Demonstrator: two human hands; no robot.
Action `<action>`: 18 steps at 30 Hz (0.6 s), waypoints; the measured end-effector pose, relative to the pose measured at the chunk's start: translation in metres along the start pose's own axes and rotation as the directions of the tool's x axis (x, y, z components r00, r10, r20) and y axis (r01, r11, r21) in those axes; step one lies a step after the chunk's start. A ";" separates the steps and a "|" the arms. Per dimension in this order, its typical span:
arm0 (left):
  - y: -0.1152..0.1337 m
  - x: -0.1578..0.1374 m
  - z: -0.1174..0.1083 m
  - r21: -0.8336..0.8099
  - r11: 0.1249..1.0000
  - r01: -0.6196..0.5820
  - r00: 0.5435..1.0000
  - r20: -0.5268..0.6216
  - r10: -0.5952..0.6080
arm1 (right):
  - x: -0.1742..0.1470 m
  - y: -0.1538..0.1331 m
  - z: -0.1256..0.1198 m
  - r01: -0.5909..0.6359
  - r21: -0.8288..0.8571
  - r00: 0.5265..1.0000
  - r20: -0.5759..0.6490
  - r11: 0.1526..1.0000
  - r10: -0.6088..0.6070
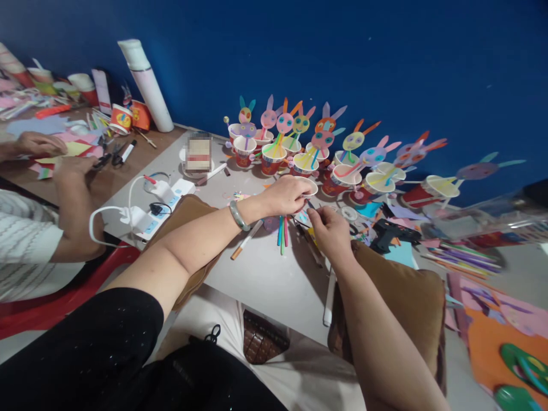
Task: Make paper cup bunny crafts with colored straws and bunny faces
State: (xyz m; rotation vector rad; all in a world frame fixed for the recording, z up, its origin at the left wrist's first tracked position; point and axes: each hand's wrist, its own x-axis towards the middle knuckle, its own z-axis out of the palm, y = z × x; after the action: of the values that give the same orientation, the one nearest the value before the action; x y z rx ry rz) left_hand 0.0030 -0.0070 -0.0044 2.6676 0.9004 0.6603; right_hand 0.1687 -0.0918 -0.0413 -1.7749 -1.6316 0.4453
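Handling paper: co-worker's hand [40, 144] over coloured paper [77, 149], well to the left of the person's left hand [286, 195].
Power strip [173, 198]: white and blue, left of the left hand, beyond its forearm.
Straws [282, 237]: blue, green and pink, just on the near side of the left hand; held or lying loose, cannot tell.
Left hand: bracelet [238, 216] at the wrist; fingers curled, grasping the cup [310, 187] near its rim.
Cup, handling: judged light and of thin paper; rim likely fairly stiff, side soft and easily dented, slipping unlikely if dry. Best hold: round the wall just under the rim, thumb opposite fingers, light pressure.
Cup, appearance: located at the left hand's fingertips, beyond the right hand [330, 229]. Rim round and white; body mostly covered, outer colour not confirmed.
Right hand: thumb and finger drawn close together, just on the near side of the cup; anything pinched there is too small to confirm.
Rabbit cups [303, 164]: red and white, with coloured rabbit heads, in rows beyond both hands, before the blue wall [299, 45].
Black tool [391, 235]: apparently a glue gun, right of the right hand.
Coloured sticks [458, 260]: bundled, farther right of the right hand.
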 end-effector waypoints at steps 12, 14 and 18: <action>0.000 0.000 0.000 0.026 1.000 0.001 1.000 0.011 -0.002 | -0.008 -0.003 0.002 0.013 -0.289 0.991 -0.126 0.957 -0.052; 0.001 0.000 0.000 0.028 1.000 0.005 1.000 0.018 -0.005 | -0.002 0.001 0.001 0.024 -0.091 0.999 -0.044 0.996 -0.028; 0.001 -0.001 0.001 0.010 1.000 -0.015 1.000 0.007 0.015 | 0.002 0.004 0.002 0.011 0.118 0.999 0.052 0.993 -0.017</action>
State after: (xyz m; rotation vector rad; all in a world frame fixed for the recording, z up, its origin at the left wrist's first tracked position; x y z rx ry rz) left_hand 0.0038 -0.0082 -0.0053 2.6863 0.8848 0.6519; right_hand 0.1705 -0.0892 -0.0444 -1.6764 -1.6187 0.5746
